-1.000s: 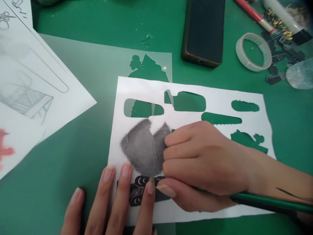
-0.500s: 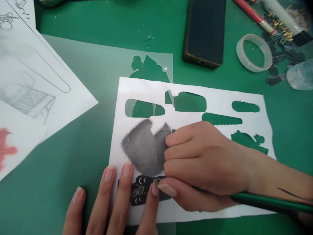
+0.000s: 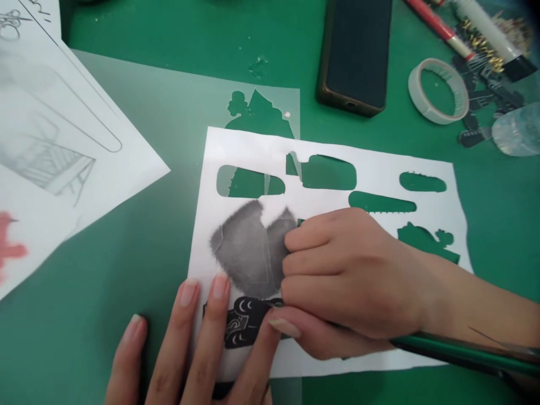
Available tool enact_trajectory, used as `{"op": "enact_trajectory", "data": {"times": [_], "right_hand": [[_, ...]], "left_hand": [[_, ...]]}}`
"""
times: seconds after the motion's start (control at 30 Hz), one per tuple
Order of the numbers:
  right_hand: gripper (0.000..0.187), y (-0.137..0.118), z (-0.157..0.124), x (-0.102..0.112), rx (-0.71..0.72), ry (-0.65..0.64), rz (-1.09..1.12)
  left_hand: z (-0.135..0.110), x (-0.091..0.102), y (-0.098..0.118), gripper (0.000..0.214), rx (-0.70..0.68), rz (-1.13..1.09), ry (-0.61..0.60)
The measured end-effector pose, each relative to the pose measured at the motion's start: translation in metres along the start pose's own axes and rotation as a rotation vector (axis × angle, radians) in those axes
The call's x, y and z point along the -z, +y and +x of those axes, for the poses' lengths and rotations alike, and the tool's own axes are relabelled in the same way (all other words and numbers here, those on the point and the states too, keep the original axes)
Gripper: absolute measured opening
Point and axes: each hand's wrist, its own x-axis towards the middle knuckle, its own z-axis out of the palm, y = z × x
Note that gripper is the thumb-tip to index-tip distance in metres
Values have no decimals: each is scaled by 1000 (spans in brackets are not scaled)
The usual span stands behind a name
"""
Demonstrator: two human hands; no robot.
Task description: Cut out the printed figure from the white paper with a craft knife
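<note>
I watch cut-out paper mid-view on green worktop; grey patch near its 9 o'clock side, black print just under patch. Left hand at 7 o'clock: grip wide, fingers spread, pressing on paper and print. Right hand at 4 o'clock: fingers curled, tips hidden; cannot tell what grip holds. Phone at 1 o'clock.
</note>
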Motion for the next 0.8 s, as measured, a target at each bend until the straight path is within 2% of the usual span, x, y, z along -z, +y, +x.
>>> {"op": "enact_trajectory", "data": {"times": [0.3,0.5,0.6,0.67,0.8], "right_hand": [[49,2,1,-1,16,9,-7],[49,1,0,2,27,-33,-49],[50,-1,1,1,11,-79,-77],[51,-3,1,-1,-8,-62,-65],[51,-6,0,-3,-40,-21,-39]], "left_hand": [[7,4,8,76,14,0,-30],[10,6,8,75,26,1,-34],[10,8,12,72,70,-22,-48],[11,10,15,72,108,-39,-57],[12,13,20,90,139,-43,-60]]}}
